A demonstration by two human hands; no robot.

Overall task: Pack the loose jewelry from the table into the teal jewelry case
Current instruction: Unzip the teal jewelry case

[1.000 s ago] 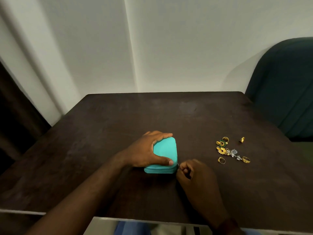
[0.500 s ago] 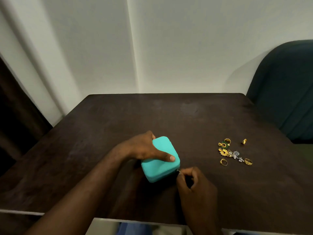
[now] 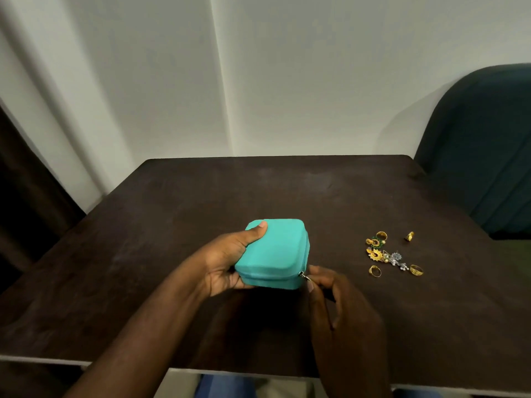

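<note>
The teal jewelry case (image 3: 277, 251) is closed and tilted up off the dark table (image 3: 201, 202). My left hand (image 3: 230, 262) grips its left side, thumb on the lid. My right hand (image 3: 333, 300) pinches the small metal zipper pull (image 3: 304, 275) at the case's near right corner. The loose jewelry (image 3: 388, 255) lies in a small cluster to the right of the case: gold rings, gold and green earrings, a silver piece. One gold ring (image 3: 410, 236) sits apart at the far right of the cluster.
A dark teal upholstered chair (image 3: 482, 145) stands at the table's right far corner. A pale wall runs behind the table. The table's near edge (image 3: 143, 364) is just below my forearms.
My left hand has lifted and tilted the case off the table and shifted its grip to the left side. My right hand has stayed pinched on the zipper pull.
</note>
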